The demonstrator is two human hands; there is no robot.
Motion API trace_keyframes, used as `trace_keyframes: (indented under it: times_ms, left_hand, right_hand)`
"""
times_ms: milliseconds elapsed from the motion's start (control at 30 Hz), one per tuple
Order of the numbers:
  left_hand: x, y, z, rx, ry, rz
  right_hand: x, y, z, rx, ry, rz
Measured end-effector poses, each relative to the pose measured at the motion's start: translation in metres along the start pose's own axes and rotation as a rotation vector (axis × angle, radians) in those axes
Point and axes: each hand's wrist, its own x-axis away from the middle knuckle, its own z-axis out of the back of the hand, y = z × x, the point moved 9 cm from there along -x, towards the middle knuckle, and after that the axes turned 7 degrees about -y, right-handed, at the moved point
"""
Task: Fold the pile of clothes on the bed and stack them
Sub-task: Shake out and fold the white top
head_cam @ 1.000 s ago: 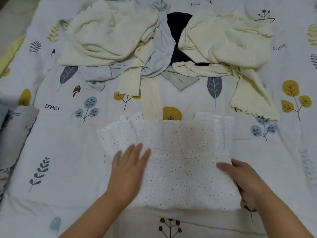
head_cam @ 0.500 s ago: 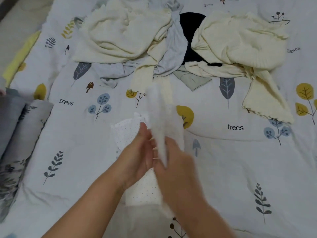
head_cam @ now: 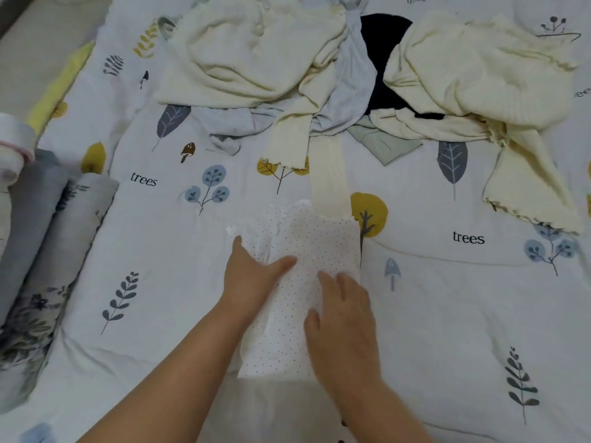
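- White dotted garment (head_cam: 307,251): folded to a narrow upright panel, lying flat on the leaf-printed bed sheet (head_cam: 447,314) in front of the person.
- Left hand (head_cam: 252,279): fingers straight and relaxed, resting on the panel's left edge; it clasps nothing.
- Right hand (head_cam: 343,318): palm down, fingers extended, pressing the panel's lower right part.
- Pile of unfolded clothes (head_cam: 351,75): cream, pale grey and dark pieces heaped at the far side of the bed.
- Folded grey fabrics (head_cam: 48,225): at the left edge, well apart from the garment.
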Motion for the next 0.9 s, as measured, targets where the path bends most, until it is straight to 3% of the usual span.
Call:
trace_keyframes:
  times_ms: [133, 233, 333, 400, 500, 600, 767, 900]
  left_hand:
    - [-0.006, 0.021, 0.0, 0.066, -0.019, -0.177]
    - [-0.012, 0.004, 0.006, 0.176, 0.039, -0.077]
    - [-0.009, -0.016, 0.027, -0.069, 0.301, 0.03]
    - [0.004, 0.002, 0.025, -0.287, 0.385, -0.198]
    - [0.018, 0.001, -0.024, -0.712, 0.149, -0.465]
    - [0.011, -0.048, -0.046, -0.969, -0.1, -0.327]
    - [0.011, -0.044, -0.04, -0.843, -0.07, -0.343]
    - [0.022, -0.034, -0.016, -0.565, 0.084, -0.245]
  right_hand:
    - [-0.013, 0.019, -0.005, -0.023, -0.029, -0.09]
    - [-0.016, 0.024, -0.012, 0.002, -0.058, -0.067]
    - [-0.016, 0.026, -0.022, 0.076, -0.102, -0.071]
    - [-0.018, 0.024, -0.024, 0.103, -0.058, -0.062]
    - [-0.021, 0.021, -0.035, 0.209, -0.038, -0.019]
    - [-0.021, 0.028, -0.055, 0.303, -0.115, 0.005]
    - [-0.025, 0.028, -0.051, 0.279, -0.12, 0.038]
    - [-0.019, 0.031, -0.013, -0.01, 0.049, -0.033]
